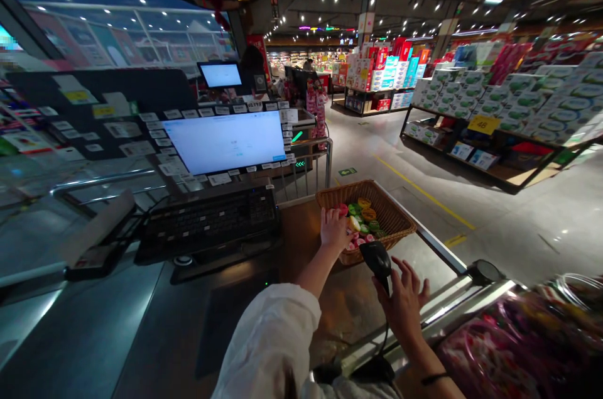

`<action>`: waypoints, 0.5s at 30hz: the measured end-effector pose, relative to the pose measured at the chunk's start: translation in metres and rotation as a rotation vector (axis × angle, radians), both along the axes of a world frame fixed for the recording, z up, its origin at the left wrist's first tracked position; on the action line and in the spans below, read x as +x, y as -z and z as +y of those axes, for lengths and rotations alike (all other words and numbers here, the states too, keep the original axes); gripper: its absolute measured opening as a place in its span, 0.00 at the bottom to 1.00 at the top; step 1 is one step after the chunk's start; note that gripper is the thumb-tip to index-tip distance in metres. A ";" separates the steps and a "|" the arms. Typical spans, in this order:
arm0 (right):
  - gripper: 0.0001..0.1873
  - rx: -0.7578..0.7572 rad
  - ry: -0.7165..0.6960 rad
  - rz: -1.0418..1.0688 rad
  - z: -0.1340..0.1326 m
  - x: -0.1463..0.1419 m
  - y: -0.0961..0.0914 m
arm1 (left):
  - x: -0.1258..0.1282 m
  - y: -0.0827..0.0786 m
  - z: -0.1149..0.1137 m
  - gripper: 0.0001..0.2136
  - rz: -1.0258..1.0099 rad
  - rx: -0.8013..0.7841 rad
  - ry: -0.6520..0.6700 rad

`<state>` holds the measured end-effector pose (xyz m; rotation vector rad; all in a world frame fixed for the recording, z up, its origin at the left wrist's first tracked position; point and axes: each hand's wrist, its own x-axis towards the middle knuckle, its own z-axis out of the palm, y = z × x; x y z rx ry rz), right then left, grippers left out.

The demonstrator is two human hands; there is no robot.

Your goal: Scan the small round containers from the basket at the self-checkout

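A wicker basket (365,220) stands on the brown checkout counter (301,242), holding a heap of small round packets in green, orange, yellow and pink. My left hand (333,229) reaches over the basket's near side, its fingers on the packets. Whether it grips one is hidden. My right hand (402,301) is raised nearer to me, around a black handheld barcode scanner (375,262). The scanner's cable (384,342) hangs down from its handle. A white sleeve (268,342) covers my left forearm's upper part.
To the left of the basket sit a black keyboard (210,220) and a bright monitor (223,141) edged with paper labels. A metal rail (306,163) stands behind the counter. Shiny pink packaging (513,342) lies at lower right. Shelves of boxed goods (513,103) fill the store floor beyond.
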<state>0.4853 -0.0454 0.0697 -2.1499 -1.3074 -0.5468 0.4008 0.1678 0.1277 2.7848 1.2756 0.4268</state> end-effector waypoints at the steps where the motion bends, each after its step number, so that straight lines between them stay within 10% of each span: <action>1: 0.20 0.009 -0.005 -0.001 0.000 -0.001 0.000 | -0.005 -0.005 -0.003 0.26 -0.065 0.000 -0.027; 8: 0.19 0.028 -0.071 0.007 0.011 -0.021 -0.007 | -0.083 -0.027 -0.028 0.25 -0.410 -0.091 -0.180; 15: 0.23 0.015 -0.230 0.017 0.023 -0.066 -0.019 | -0.217 -0.007 -0.065 0.27 -0.851 -0.553 -0.251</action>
